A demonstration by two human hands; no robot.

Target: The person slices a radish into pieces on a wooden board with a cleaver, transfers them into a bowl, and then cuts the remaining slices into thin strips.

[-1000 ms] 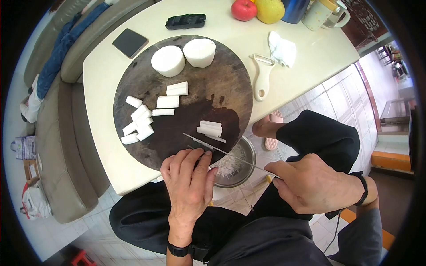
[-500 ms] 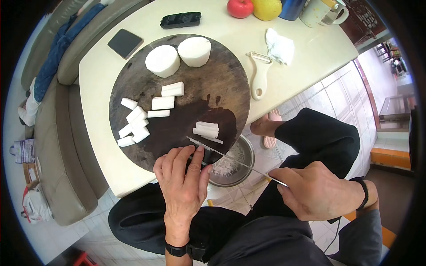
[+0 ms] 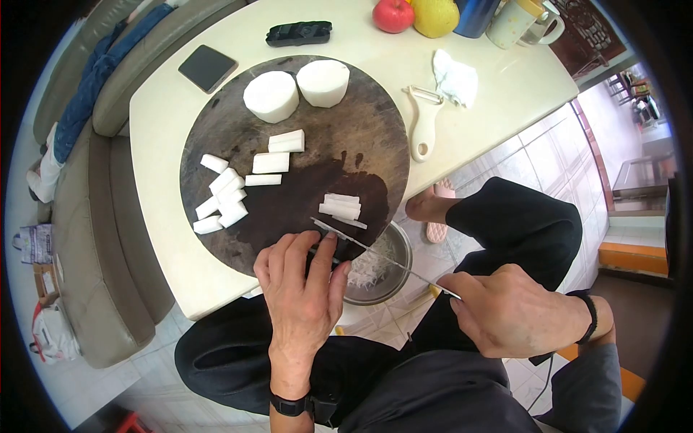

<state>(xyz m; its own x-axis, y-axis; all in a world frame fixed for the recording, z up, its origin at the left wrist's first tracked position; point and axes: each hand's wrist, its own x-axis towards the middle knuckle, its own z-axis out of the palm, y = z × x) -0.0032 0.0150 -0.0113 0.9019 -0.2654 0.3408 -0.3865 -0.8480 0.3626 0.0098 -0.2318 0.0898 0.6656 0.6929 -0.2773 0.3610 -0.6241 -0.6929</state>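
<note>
My right hand [image 3: 509, 310] grips the handle of a knife [image 3: 375, 254] whose thin blade reaches up-left onto the near edge of a round dark cutting board [image 3: 361, 130]. My left hand [image 3: 302, 289] rests at the board's near rim, fingertips beside the blade; what lies under them is hidden. A small stack of white radish strips [image 3: 341, 208] lies just beyond the blade. Further cut sticks [image 3: 224, 200] and slabs [image 3: 278, 151] lie mid-board. Two thick radish rounds [image 3: 296, 90] stand at the far side.
A metal bowl [image 3: 393, 278] with white shreds sits below the table edge. On the table: a peeler [image 3: 422, 123], crumpled tissue [image 3: 456, 78], phone [image 3: 208, 68], black case [image 3: 299, 33], apple [image 3: 393, 14], yellow fruit [image 3: 437, 14], mugs [image 3: 520, 20]. A sofa [image 3: 94, 238] stands left.
The knife blade has shifted slightly along the board's near edge, and my left hand's fingers have moved a little beside it. The radish pieces stay put.
</note>
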